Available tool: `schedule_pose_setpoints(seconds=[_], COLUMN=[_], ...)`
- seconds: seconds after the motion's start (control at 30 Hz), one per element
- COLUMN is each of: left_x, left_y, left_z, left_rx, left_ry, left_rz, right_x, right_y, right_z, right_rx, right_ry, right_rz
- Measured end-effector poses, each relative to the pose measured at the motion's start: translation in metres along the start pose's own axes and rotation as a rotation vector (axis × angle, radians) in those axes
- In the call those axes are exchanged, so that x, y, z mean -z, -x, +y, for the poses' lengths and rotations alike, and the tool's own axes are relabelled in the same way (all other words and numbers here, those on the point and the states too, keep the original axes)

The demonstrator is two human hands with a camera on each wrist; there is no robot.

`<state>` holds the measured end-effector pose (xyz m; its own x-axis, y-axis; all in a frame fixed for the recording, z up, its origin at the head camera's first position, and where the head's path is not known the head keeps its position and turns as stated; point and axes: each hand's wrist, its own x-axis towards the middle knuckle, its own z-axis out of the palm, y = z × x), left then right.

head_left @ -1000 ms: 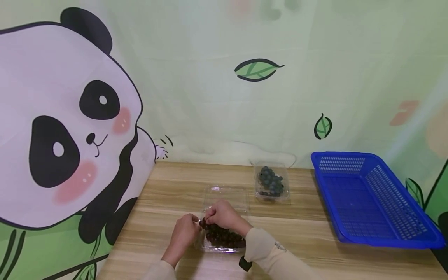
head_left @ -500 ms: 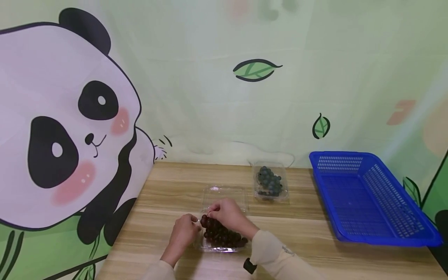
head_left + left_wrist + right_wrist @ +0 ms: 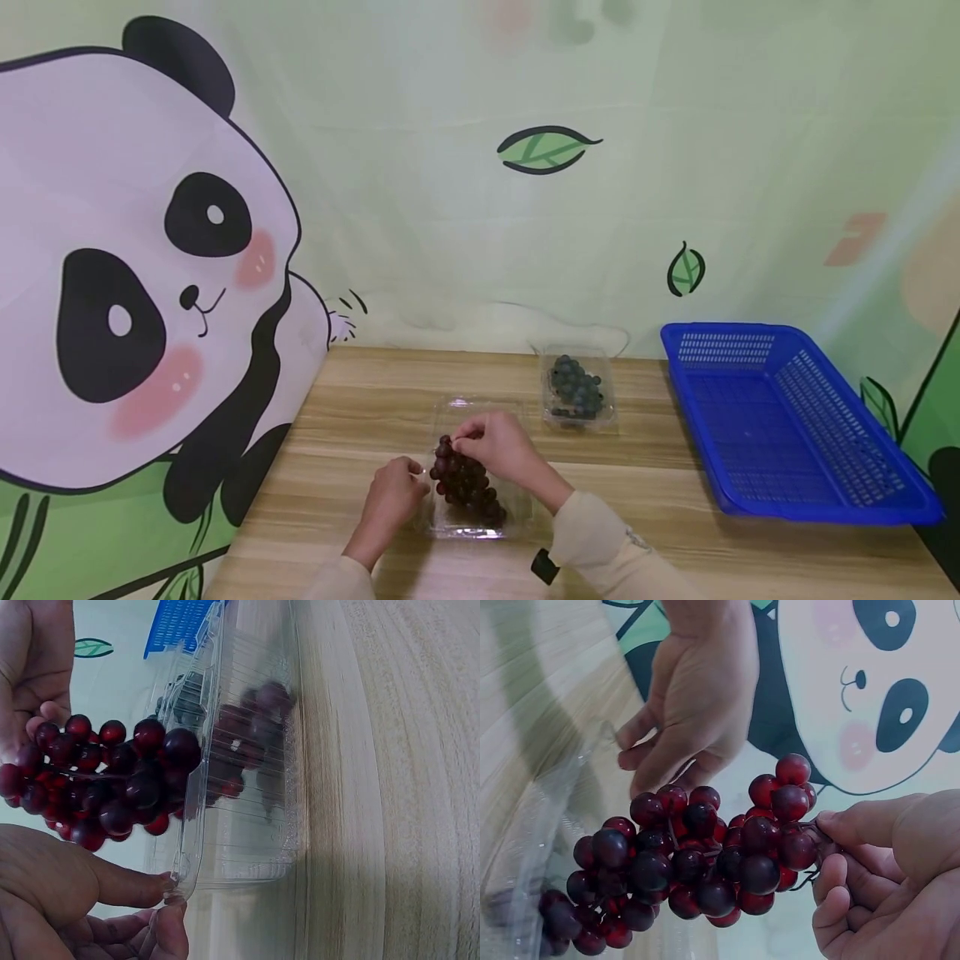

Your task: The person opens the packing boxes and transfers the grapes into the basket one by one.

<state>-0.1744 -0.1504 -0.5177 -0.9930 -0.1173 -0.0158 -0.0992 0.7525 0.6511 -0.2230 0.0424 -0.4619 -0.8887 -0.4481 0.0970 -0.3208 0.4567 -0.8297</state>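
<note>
At six o'clock in the head view: one bunch of red grapes (image 3: 463,483), hanging aslant just under the fingertips of my right hand (image 3: 498,448), which sits at one o'clock from it. Right thumb and fingers: drawn together, pinching the stem (image 3: 825,844) at the bunch's upper end. My left hand (image 3: 393,492), at nine o'clock from the bunch, is near the fruit; its thumb and finger are closed on the rim of one clear box (image 3: 517,510). Bunch: upper part above that rim, lower end within the walls, perhaps resting on the floor, though the plastic blurs it.

Count: two hands; two clear boxes, the second clear box (image 3: 607,407) at one to two o'clock from the first; two bunches, the other being dark blue grapes (image 3: 576,387) in that second box; one blue basket (image 3: 757,417), at three o'clock; one wooden table (image 3: 300,517); one printed panda (image 3: 202,275) at nine o'clock.

Hard to make out: the lid (image 3: 480,408), faint at twelve o'clock from the first box; single red grapes, overlapping too closely to number. Cut off: both my sleeves (image 3: 592,533) at the bottom edge, the panda at the left.
</note>
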Motion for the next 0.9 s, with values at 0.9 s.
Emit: schedule_pose_setpoints(seconds=[0.9], left_x=[0.000], left_y=[0.001], left_z=[0.002], left_rx=[0.010], left_ry=[0.000], left_rz=[-0.004], right_x=[0.025], right_y=[0.003], right_z=[-0.031], right_rx=[0.035], right_ry=[-0.053], right_rz=[0.065])
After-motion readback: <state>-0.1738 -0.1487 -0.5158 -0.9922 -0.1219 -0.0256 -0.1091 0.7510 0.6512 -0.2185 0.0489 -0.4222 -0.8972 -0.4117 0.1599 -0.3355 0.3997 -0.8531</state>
